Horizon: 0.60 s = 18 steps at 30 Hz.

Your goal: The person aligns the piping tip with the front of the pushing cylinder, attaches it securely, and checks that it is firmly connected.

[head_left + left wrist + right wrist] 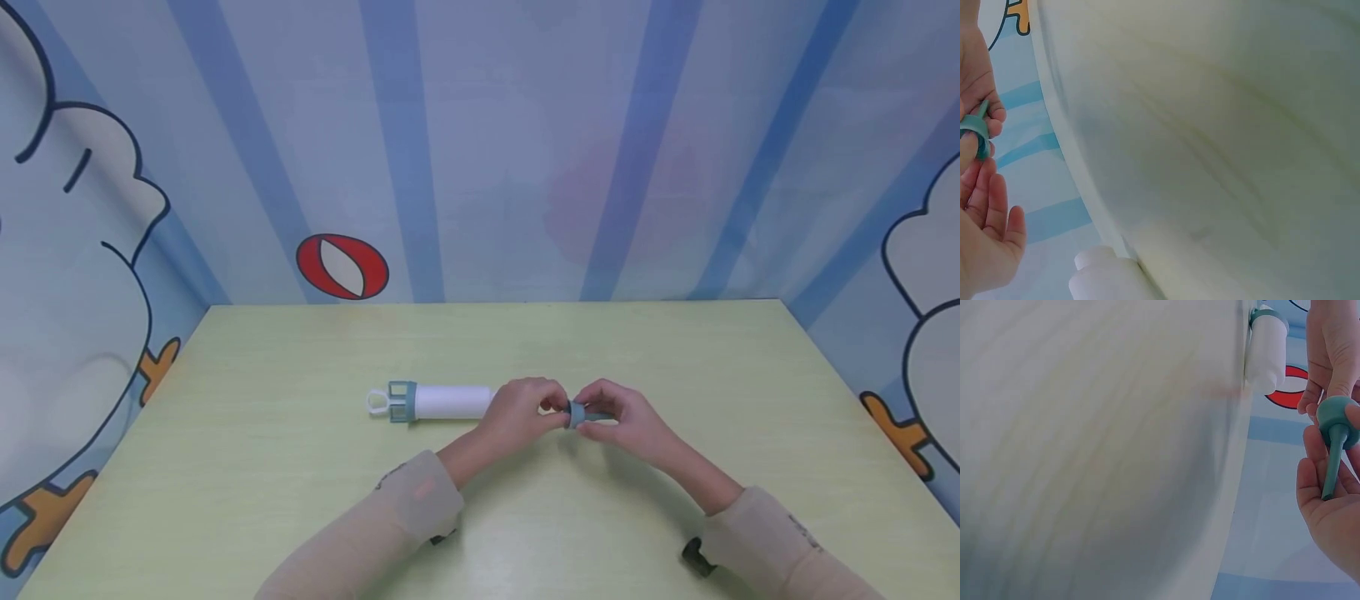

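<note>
My left hand (522, 408) and right hand (628, 421) meet over the table, both on a small teal nozzle cap (576, 414) with a long thin spout. The right hand pinches the cap's sides; its spout (1333, 465) points back into the right palm. At the cap's open end, the left thumb and finger grip the rim, with a fingertip in the opening (974, 134). A white tube (452, 402) lies on the table behind the left hand, which hides its right end in the head view. That end narrows to a white neck (1264, 384) in the right wrist view.
At the tube's left end sit a teal slotted collar (405, 402) and a white ring handle (377, 402). The pale yellow-green table (300, 350) meets a blue striped backdrop (495, 167) along its back edge, with printed panels at both sides.
</note>
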### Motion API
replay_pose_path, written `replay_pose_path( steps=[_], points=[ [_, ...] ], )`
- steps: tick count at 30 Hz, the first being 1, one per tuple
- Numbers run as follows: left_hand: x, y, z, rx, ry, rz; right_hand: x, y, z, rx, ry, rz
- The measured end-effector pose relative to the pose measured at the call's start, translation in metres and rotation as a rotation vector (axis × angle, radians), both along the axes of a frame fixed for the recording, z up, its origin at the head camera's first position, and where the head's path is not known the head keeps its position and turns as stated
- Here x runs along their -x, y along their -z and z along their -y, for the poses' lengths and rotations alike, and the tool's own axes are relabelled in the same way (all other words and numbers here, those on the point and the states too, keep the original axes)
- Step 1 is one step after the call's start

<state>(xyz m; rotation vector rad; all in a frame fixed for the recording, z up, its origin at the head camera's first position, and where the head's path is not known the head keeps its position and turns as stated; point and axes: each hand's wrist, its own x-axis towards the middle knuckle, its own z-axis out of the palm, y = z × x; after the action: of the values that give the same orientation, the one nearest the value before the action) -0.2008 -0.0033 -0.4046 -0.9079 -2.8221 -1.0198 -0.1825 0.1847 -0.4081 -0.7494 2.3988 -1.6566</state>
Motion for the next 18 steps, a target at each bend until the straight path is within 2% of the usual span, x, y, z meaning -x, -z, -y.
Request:
replay_pose_path(
  steps=[10, 18],
  points=[
    [0.0009, -0.0022, 0.0009, 0.094, -0.009, -0.034, -0.002, -0.0017, 0.0031, -0.084, 0.025, -0.077],
    [0.0024, -0.0067, 0.0084, 0.178, -0.021, -0.056, 0.0019, -0.0006, 0.002, -0.141, 0.074, -0.063]
  ],
)
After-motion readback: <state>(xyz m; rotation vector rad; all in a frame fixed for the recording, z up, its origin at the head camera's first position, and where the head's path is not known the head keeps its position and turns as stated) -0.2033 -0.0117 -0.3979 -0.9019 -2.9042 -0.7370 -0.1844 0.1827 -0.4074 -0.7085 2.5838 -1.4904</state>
